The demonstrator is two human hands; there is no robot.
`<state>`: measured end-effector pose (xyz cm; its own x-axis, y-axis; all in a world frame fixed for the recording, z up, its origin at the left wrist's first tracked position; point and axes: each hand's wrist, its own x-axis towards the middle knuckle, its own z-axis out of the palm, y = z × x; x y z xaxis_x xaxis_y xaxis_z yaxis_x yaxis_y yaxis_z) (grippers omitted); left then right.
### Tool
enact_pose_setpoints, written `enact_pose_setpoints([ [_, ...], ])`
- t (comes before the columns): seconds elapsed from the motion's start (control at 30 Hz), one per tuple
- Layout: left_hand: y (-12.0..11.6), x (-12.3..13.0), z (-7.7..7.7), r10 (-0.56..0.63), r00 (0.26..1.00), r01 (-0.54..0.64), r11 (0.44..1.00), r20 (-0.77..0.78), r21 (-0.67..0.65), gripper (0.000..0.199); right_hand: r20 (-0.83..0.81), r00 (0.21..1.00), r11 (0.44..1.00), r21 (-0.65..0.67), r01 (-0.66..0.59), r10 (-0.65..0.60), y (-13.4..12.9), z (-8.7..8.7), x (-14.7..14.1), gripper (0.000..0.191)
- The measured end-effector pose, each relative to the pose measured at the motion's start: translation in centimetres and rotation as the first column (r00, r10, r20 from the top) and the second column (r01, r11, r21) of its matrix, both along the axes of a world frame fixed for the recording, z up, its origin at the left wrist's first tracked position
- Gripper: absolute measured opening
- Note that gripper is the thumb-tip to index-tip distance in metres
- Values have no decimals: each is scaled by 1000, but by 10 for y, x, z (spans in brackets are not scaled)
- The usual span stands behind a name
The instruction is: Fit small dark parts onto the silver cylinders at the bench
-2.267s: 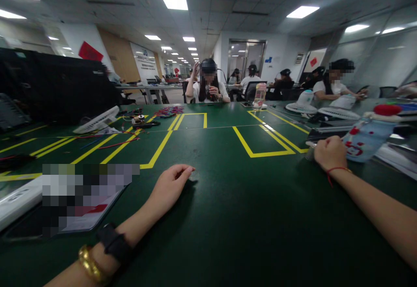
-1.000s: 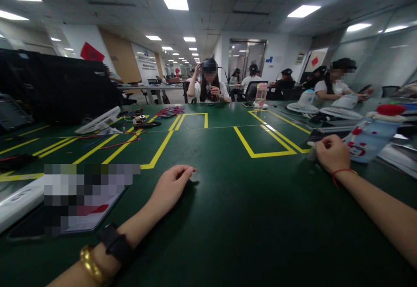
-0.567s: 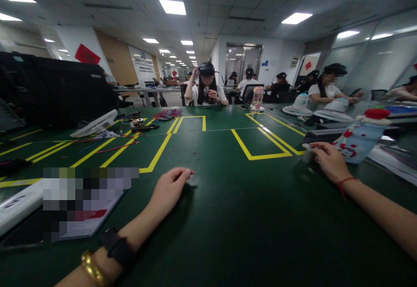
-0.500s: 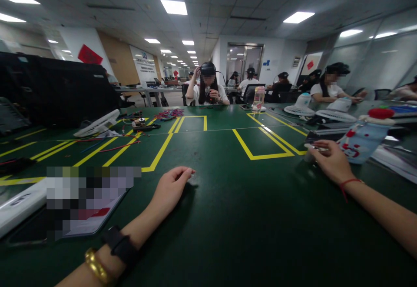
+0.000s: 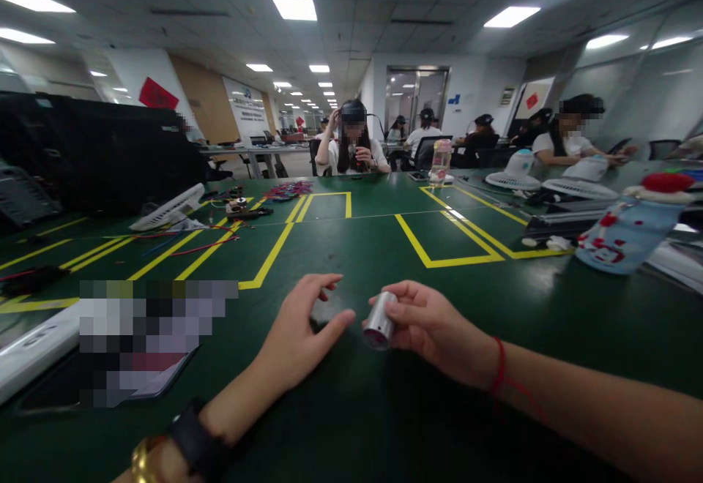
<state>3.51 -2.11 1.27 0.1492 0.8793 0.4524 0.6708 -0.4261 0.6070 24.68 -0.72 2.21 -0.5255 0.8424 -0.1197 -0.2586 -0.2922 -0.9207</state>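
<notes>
My right hand (image 5: 433, 322) grips a short silver metal cylinder (image 5: 381, 315) between thumb and fingers, over the middle of the green table (image 5: 340, 249). The cylinder is tilted, with its round end turned partly toward me and reddish inside. To its left, my left hand (image 5: 302, 329) is open, thumb and fingers apart, its fingertips a short gap from the cylinder. A dark spot beneath the left fingers cannot be made out.
A light-blue bottle with a red top (image 5: 626, 230) stands at right, near small white pieces (image 5: 559, 243). White fans (image 5: 576, 179) and a pink-capped bottle (image 5: 440, 163) are farther back. Wires (image 5: 285, 190) and a white fan (image 5: 170, 208) lie at left. A person (image 5: 354, 143) sits opposite.
My right hand has come from beside the blue bottle to the middle, bringing the silver cylinder. My left hand's fingers have spread from a pinch and moved slightly right.
</notes>
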Motion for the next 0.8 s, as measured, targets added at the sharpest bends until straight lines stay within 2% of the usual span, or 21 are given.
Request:
enact_pose_setpoints([
  [0.07, -13, 6, 6, -125, 991, 128, 990, -50, 61, 45, -161, 985, 983, -162, -90, 64, -9, -6, -11, 31],
  [0.17, -26, 12, 12, -192, 981, 195, 973, -40, 122, 37, -255, 964, 955, -259, -141, 73, -11, -14, -10, 25],
  [0.23, -28, 15, 13, -191, 979, 198, 974, -74, 112, 35, -275, 959, 948, -283, -145, 64, -9, -17, -6, 26],
  [0.37, -23, 21, 11, -184, 969, 200, 976, -165, 84, 43, -256, 963, 950, -273, -152, 81, -6, -20, -7, 32],
  [0.5, -20, 27, 9, -182, 980, 187, 981, -76, 57, 28, -190, 981, 958, -270, -97, 46, -9, -19, -9, 34],
  [0.57, -21, 29, 10, -144, 989, 144, 990, 20, 3, 24, -182, 983, 958, -278, -63, 12, -13, -15, -7, 34],
  [0.67, -21, 31, 14, -20, 983, 44, 991, 182, -130, 27, -197, 980, 967, -254, -11, -40, -20, -5, -3, 33],
  [0.73, -21, 32, 16, 50, 956, 30, 964, 289, -265, 30, -151, 985, 980, -190, 53, -83, -22, 1, 0, 37],
  [0.8, -22, 35, 17, 73, 911, 115, 900, 407, -420, 31, -62, 987, 988, -64, 142, -146, -22, 4, 1, 40],
])
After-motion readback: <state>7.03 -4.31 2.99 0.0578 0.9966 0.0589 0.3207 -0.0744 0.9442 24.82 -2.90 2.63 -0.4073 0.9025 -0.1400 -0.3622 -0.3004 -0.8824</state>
